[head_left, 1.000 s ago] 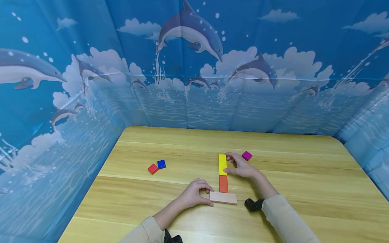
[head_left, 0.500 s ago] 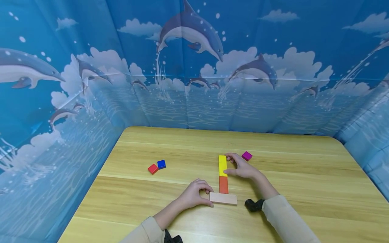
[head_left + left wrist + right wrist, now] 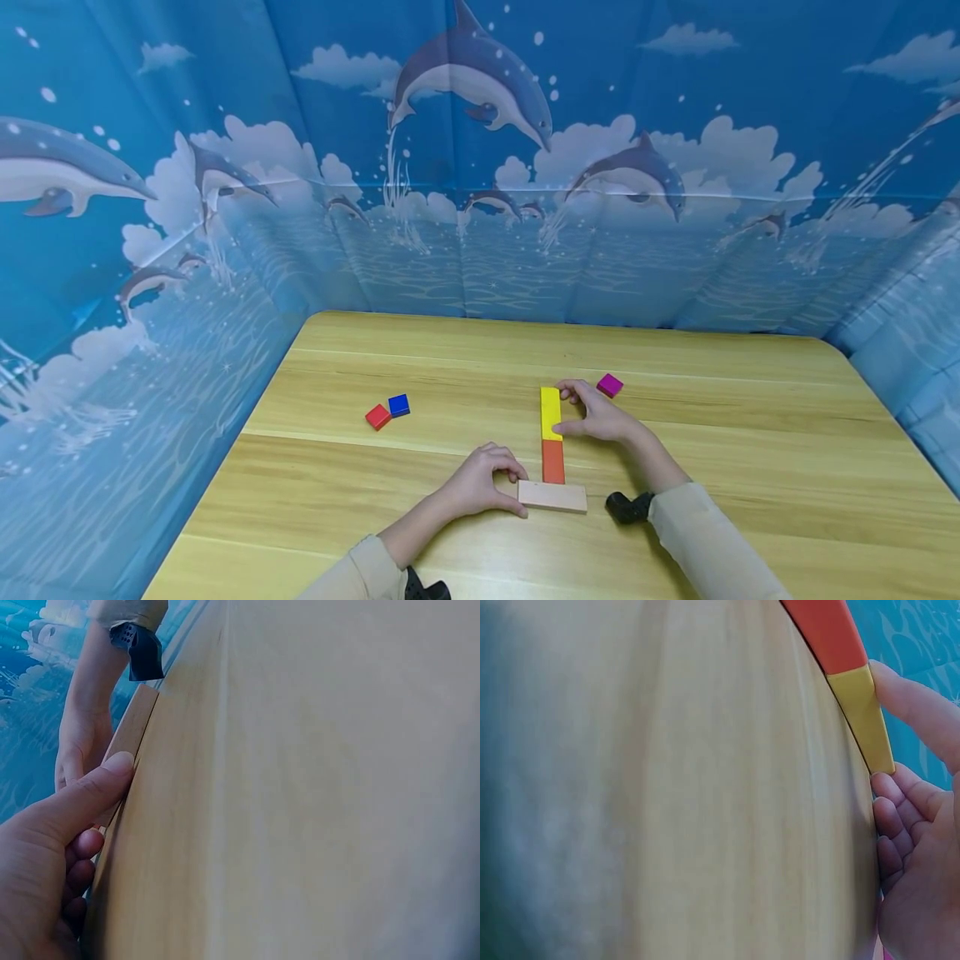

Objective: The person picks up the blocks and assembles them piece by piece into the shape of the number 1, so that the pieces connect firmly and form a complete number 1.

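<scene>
In the head view, a plain wooden block (image 3: 552,496) lies crosswise on the table. My left hand (image 3: 480,483) grips its left end, thumb on the near side and fingers on the far side. From its far side an orange block (image 3: 552,461) runs away from me, with a yellow block (image 3: 551,412) end to end beyond it. My right hand (image 3: 596,414) holds the yellow block from the right. In the right wrist view, the thumb (image 3: 911,697) touches its side near the orange block (image 3: 830,634), and fingertips meet its far end.
A red block (image 3: 378,417) and a blue block (image 3: 399,406) lie together on the left of the wooden table (image 3: 315,500). Beyond my right hand lies a magenta block (image 3: 610,385). A dolphin-printed curtain (image 3: 480,250) stands behind the table.
The yellow, orange and plain wooden blocks have slid slightly toward me together. Both hands keep their places on the blocks. The red, blue and magenta blocks have stayed put.
</scene>
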Available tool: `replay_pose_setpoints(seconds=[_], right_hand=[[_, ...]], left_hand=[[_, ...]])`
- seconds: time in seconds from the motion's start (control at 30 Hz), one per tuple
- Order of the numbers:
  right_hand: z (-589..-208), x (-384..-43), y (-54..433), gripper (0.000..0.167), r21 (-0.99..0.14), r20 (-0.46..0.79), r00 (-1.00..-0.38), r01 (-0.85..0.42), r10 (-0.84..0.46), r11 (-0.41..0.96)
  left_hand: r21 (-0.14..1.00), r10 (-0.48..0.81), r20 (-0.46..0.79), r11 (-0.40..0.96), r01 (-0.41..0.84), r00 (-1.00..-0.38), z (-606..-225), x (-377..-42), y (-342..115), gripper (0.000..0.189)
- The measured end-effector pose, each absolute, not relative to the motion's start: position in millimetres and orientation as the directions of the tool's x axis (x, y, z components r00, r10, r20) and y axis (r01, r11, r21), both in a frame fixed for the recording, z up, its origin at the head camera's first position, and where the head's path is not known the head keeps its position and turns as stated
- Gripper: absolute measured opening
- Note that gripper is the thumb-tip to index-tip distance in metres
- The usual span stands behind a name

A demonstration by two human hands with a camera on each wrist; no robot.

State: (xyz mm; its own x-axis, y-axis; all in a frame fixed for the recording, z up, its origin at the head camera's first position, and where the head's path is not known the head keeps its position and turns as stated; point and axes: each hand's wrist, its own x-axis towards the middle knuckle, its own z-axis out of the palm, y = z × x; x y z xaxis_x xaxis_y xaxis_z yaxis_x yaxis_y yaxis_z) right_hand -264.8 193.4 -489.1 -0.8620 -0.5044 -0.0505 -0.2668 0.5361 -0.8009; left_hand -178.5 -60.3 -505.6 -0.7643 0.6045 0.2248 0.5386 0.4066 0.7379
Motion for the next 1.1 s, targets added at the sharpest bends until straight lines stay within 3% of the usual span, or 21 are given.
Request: replay_pose_setpoints(seconds=[0.73,1.1], right_hand=[[-491.6,-263.9,192.8,0.068,-0.825,-0.027,-0.868,-0.261,-0.496,0.502],[-494.6,-267.7,204.3,0.049,-0.841,0.262,-0.936,-0.341,-0.235,0.420]], left_hand=[[0.711,0.615,0.248,0.409,0.571,-0.749,-506.7,-177.6,-61.4,0.037],[0.708,0.614,0.248,0.413,0.573,-0.749,-505.8,-177.1,-61.1,0.037]])
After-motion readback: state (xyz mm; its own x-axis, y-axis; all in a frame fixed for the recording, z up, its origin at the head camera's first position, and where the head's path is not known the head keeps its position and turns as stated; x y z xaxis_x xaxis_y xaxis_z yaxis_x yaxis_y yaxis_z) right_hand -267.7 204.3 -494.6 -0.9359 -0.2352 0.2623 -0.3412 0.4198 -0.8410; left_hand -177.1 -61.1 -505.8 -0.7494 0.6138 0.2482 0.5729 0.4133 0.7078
